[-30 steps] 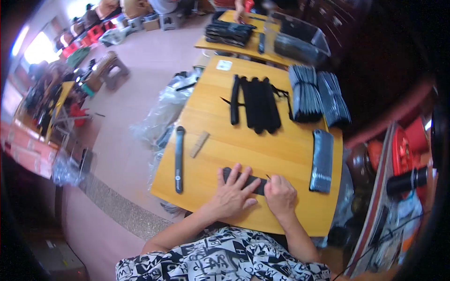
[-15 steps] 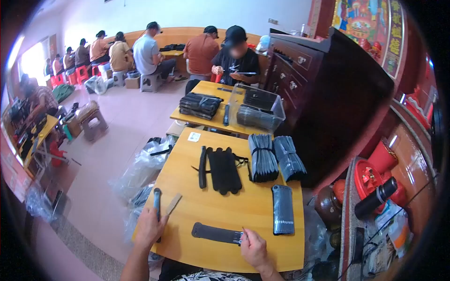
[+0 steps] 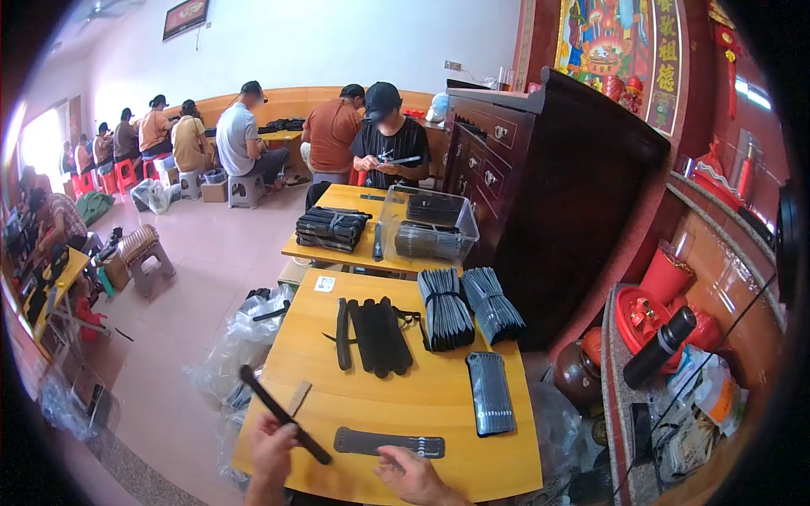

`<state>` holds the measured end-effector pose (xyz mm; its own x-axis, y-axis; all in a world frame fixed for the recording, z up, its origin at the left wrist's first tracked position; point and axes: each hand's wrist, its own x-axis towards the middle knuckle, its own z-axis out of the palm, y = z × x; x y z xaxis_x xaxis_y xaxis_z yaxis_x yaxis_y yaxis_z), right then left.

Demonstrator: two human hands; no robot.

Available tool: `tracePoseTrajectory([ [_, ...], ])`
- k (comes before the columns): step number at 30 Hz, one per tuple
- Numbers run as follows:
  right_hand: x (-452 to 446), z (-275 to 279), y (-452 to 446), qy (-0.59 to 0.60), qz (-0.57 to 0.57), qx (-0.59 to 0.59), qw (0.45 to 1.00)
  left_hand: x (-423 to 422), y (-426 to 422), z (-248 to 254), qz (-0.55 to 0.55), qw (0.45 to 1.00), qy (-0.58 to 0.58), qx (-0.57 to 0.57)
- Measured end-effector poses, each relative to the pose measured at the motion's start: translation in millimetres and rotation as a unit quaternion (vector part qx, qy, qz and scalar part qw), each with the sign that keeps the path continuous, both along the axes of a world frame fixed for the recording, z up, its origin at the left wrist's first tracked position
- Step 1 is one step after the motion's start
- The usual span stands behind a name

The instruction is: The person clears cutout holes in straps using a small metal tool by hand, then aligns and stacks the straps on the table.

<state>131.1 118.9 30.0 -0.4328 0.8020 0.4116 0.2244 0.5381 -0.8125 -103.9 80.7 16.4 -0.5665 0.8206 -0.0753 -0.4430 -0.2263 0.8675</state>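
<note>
L grip (image 3: 273, 449) pinching blk strip (image 3: 268, 398), tilted, R grip (image 3: 413, 477) loosely spread, nr flat gry strap (image 3: 364, 441)

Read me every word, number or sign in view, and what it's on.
"祖德": lower characters, vertical banner; those above uncertain.
Too small to read:
White label on near table.
Pale print on flat dark strip.
Pale print on plastic packet.
Wall plaque, if lettered.

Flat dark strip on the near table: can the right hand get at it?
Likely yes: the right hand looks empty at the near edge of the flat dark strip, and nothing seems to block it.
</note>
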Motion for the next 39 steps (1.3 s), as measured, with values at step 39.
tracePoseTrajectory([
  [39, 107, 26, 12, -0.136, -0.188, -0.016, 0.973, 111, 4, -46, -0.263, 0.958, -0.117, 0.01],
])
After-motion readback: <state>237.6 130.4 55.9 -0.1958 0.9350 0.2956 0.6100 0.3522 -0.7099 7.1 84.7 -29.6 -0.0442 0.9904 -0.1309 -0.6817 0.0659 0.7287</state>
